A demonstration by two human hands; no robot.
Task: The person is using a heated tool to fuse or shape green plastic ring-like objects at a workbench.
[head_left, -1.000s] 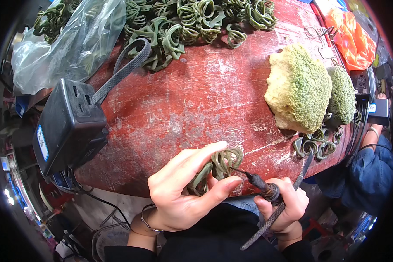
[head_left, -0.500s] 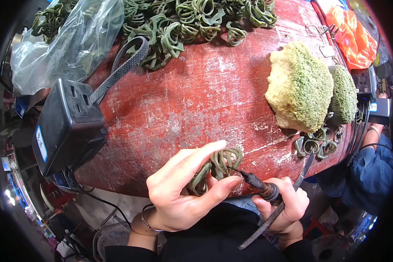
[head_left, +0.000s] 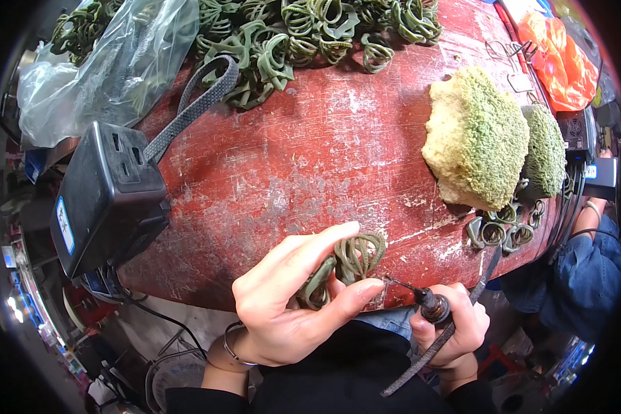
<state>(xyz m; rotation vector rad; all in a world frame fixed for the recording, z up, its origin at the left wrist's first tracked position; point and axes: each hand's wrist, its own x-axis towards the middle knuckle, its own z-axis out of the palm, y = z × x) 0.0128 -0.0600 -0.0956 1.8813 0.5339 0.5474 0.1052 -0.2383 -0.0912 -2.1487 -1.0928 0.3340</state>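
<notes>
My left hand (head_left: 283,303) is curled around a dark green, multi-banded ring piece (head_left: 361,257), its loops standing up between the fingers and thumb. More green loops (head_left: 316,283) show inside the palm. In my right hand (head_left: 462,328) is a black pen-like tool (head_left: 432,306) with a thin dark metal tip. That tip points at the ring piece, with a small gap between them. The same hand also grips a long, narrow grey file (head_left: 424,366), which slants across the fingers. What the left palm covers is partly hidden.
Many green ring pieces (head_left: 310,27) lie heaped at the far edge of the red table (head_left: 290,172), beside a clear plastic bag (head_left: 110,76). A black box (head_left: 114,200) with a strap stands left. Right are green-yellow porous blocks (head_left: 479,138), several rings (head_left: 491,233) and an orange bag (head_left: 559,62).
My right hand has shifted slightly right, drawing the tool's tip back from the ring piece, where it was at the loops. My left hand keeps its hold, nearly still.
</notes>
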